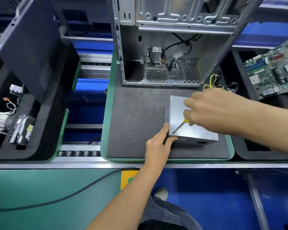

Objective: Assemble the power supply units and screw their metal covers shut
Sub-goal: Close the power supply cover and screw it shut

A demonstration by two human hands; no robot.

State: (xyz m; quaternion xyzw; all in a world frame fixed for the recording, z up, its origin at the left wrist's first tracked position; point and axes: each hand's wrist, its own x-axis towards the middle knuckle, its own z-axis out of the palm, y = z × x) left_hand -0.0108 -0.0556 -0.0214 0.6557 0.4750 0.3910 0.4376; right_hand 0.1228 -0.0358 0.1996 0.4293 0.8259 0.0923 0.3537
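on grey mat (136, 123), apparently foam

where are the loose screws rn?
Head view: two small loose screws lie on the dark mat, left of the power supply unit and just up-left of the left hand bracing its corner.
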